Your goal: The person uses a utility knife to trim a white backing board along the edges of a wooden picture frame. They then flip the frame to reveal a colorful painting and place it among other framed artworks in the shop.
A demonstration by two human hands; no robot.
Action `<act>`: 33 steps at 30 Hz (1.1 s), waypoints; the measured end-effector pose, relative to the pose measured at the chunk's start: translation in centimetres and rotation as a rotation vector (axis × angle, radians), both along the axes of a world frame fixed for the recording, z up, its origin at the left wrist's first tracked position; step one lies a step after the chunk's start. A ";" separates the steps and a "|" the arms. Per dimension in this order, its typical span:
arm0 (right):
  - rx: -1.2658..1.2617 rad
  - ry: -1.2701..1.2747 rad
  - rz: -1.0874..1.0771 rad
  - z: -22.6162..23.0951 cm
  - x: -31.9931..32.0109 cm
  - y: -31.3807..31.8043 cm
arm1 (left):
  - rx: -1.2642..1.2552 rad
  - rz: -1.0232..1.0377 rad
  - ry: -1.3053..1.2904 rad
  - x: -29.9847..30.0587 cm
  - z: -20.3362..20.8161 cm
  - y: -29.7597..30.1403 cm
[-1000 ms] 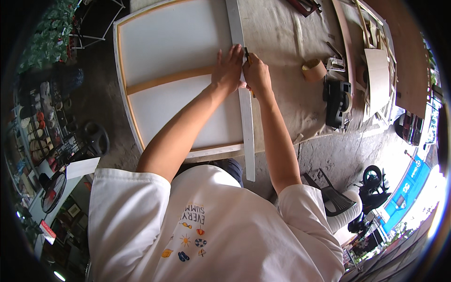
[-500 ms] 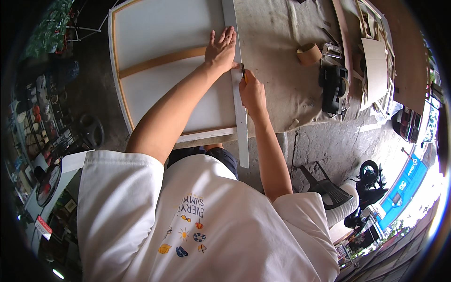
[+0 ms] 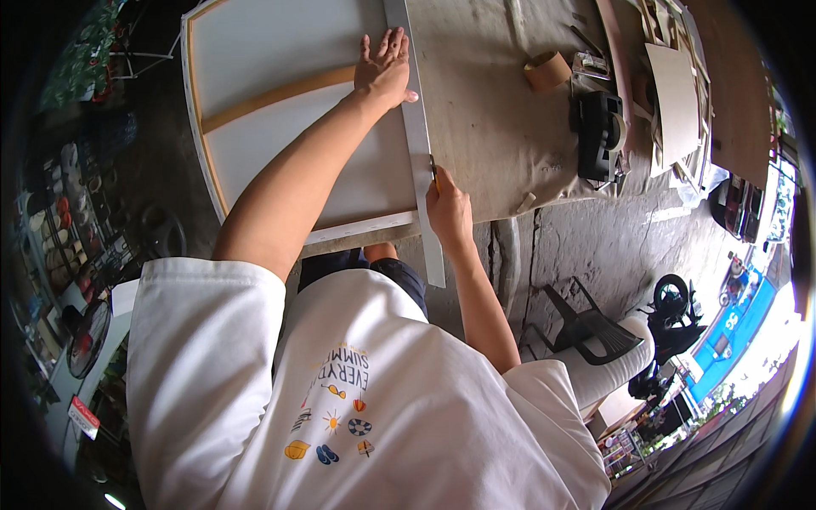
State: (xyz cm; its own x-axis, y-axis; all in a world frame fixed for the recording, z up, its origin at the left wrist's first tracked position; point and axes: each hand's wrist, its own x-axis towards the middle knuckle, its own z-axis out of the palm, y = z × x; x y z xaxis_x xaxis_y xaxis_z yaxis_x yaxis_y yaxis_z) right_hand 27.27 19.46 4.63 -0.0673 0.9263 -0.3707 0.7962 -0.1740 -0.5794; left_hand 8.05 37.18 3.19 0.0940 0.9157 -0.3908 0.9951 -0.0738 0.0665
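A stretched canvas (image 3: 280, 161) lies face down, its white back and wooden frame with a crossbar (image 3: 280, 102) showing. Along its right side runs a long white straight strip (image 3: 422, 183), whose near end juts past the table edge. My left hand (image 3: 384, 75) presses flat with fingers spread over the canvas's right side and the strip. My right hand (image 3: 450, 211) is closed around a utility knife (image 3: 434, 170), mostly hidden by the fingers. Its dark tip is at the strip's right edge, near the canvas's near right corner.
Cloth covers the table (image 3: 476, 102). To the right are a roll of brown tape (image 3: 546, 71), a black tape dispenser (image 3: 600, 136) and a pile of wood strips and boards (image 3: 674, 102). A dark chair (image 3: 586, 327) stands behind at right, and a fan (image 3: 85, 336) at left.
My right hand has drawn the knife toward me along the strip's right edge. My left hand keeps pressing near the same spot. The whole view has shifted slightly.
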 end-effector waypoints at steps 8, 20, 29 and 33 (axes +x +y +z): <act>-0.069 -0.023 -0.040 0.7 1.7 -4.3 | -0.007 0.017 0.018 0.0 -0.2 0.0; -0.214 -0.068 -0.079 2.6 4.9 -11.7 | 0.012 -0.002 -0.024 -0.2 -0.6 -0.1; 0.152 0.300 -0.178 2.9 -1.2 8.0 | 0.027 -0.027 -0.106 -1.0 -0.5 0.1; 0.326 0.323 -0.049 0.1 -7.9 24.5 | 0.058 -0.019 -0.108 -0.4 -0.2 0.0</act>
State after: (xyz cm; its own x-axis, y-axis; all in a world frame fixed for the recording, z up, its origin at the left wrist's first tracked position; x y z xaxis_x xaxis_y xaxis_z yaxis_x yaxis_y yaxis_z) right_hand 19.40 43.98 4.74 -0.0844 0.9961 -0.0271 0.5612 0.0251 -0.8273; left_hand 7.61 37.17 3.02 0.1505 0.9341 -0.3236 0.9807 -0.0996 0.1685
